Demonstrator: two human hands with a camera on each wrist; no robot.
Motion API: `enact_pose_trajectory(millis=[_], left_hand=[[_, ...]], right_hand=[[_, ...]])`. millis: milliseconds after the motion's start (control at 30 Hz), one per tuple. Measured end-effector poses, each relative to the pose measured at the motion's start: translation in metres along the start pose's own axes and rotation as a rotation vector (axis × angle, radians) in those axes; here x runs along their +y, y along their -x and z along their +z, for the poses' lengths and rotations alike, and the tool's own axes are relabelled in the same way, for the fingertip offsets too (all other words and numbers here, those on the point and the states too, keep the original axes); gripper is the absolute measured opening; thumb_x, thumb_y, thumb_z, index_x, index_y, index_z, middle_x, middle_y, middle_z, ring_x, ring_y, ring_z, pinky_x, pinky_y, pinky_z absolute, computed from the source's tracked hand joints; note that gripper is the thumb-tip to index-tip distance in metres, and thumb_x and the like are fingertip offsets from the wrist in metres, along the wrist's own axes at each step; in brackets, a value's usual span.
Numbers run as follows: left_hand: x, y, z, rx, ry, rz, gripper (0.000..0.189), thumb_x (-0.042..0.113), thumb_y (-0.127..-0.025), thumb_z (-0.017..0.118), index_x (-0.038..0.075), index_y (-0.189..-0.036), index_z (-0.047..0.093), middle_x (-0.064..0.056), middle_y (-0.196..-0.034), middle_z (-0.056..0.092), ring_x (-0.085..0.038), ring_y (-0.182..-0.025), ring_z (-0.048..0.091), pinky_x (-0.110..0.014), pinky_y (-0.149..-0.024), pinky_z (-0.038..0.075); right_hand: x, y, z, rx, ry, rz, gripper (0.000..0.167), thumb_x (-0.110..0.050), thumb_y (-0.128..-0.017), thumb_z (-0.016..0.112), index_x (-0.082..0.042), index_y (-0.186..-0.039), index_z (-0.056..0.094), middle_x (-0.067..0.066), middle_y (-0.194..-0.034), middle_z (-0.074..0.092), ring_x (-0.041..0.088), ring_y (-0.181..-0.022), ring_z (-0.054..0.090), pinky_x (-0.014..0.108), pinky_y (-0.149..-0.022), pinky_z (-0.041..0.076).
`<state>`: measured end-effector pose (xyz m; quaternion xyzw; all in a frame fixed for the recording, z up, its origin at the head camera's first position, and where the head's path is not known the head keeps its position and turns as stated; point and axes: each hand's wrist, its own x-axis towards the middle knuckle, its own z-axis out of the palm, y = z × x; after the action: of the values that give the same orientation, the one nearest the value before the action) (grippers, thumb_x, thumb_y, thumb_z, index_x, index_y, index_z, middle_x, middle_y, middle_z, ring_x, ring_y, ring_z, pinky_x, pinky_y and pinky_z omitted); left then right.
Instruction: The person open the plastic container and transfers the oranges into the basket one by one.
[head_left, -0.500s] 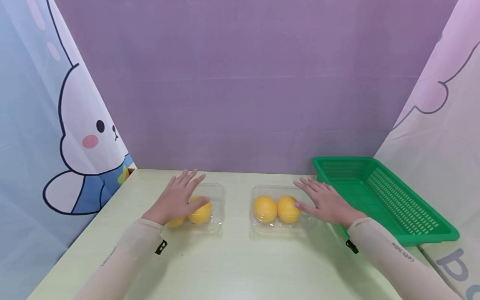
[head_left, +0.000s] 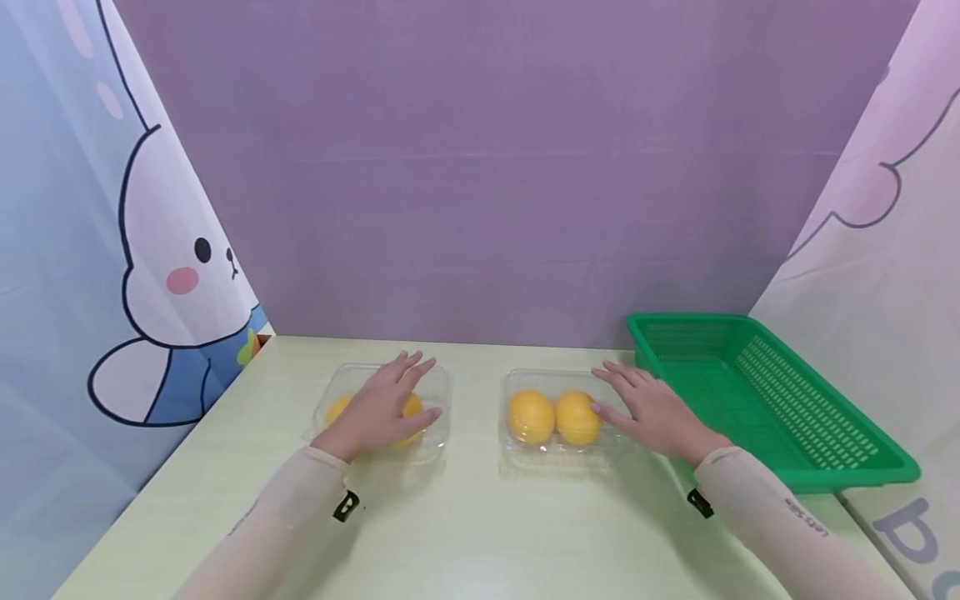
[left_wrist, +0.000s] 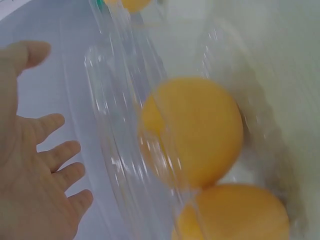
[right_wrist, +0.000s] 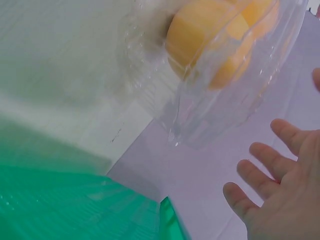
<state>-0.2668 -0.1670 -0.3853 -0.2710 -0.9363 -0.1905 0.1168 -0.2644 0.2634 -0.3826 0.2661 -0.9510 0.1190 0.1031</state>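
Two clear plastic boxes sit side by side on the table, each with two round, yellow-orange fruits inside. Over the left box (head_left: 444,387) hovers my left hand (head_left: 378,410), palm down with fingers spread and nothing held; it partly covers that box's fruits (head_left: 339,408). Its palm and loosely bent fingers show beside the clear plastic in the left wrist view. My right hand (head_left: 651,408) is above the right end of the other box (head_left: 551,380), fingers extended and holding nothing. Its thumb overlaps the edge of the nearer fruit (head_left: 576,418); the second fruit (head_left: 531,417) lies left of it.
A green plastic basket (head_left: 832,379) with perforated sides stands at the right of the table, close beside my right hand and forearm. Behind the table (head_left: 480,525) hangs a purple backdrop (head_left: 480,183), with printed curtains on both sides.
My left hand has moved to the right over the left box, baring its left end. The right hand has dropped very slightly; both boxes stay in place.
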Motion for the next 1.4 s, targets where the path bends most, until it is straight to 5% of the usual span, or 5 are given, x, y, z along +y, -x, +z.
enact_pose_trajectory(millis=[300,600,867,1133,1400], left_hand=[[0.016,-0.004,0.013,0.067,0.073,0.071,0.072,0.040,-0.093,0.067,0.009,-0.152,0.042,-0.015,-0.156,0.037,-0.037,-0.147,0.026,-0.058,-0.112,0.032],[0.030,-0.005,0.024,0.063,0.122,0.107,0.070,0.032,-0.093,0.067,0.005,-0.152,0.040,-0.019,-0.155,0.037,-0.040,-0.145,0.028,-0.057,-0.110,0.035],[0.045,-0.008,0.033,0.021,0.153,0.074,0.070,0.032,-0.095,0.065,0.007,-0.154,0.036,-0.016,-0.156,0.036,-0.033,-0.144,0.032,-0.050,-0.113,0.034],[0.062,-0.011,0.051,0.029,0.168,0.117,0.068,0.031,-0.095,0.063,0.004,-0.152,0.038,-0.015,-0.153,0.040,-0.028,-0.140,0.040,-0.043,-0.112,0.037],[0.072,-0.013,0.068,-0.001,0.256,0.048,0.069,0.031,-0.095,0.064,0.004,-0.152,0.037,-0.015,-0.153,0.038,-0.029,-0.139,0.041,-0.042,-0.112,0.037]], right_hand=[[-0.003,0.002,0.005,0.021,-0.065,0.048,0.057,-0.039,-0.102,0.056,-0.006,-0.148,0.046,0.020,-0.153,0.040,0.045,-0.137,0.037,0.065,-0.108,0.032],[-0.006,0.006,0.009,0.059,-0.124,0.079,0.050,-0.034,-0.103,0.056,-0.004,-0.143,0.049,0.022,-0.146,0.047,0.043,-0.133,0.041,0.062,-0.106,0.036],[-0.006,0.010,0.013,0.072,-0.130,0.117,0.051,-0.032,-0.104,0.055,0.001,-0.143,0.047,0.023,-0.145,0.047,0.043,-0.133,0.040,0.062,-0.107,0.035],[-0.006,0.017,0.018,0.069,-0.156,0.161,0.056,-0.036,-0.106,0.049,0.006,-0.143,0.043,0.026,-0.144,0.044,0.046,-0.133,0.039,0.063,-0.107,0.034],[-0.008,0.022,0.021,0.061,-0.181,0.227,0.064,-0.043,-0.106,0.044,0.007,-0.146,0.039,0.028,-0.147,0.041,0.047,-0.136,0.035,0.065,-0.108,0.031]])
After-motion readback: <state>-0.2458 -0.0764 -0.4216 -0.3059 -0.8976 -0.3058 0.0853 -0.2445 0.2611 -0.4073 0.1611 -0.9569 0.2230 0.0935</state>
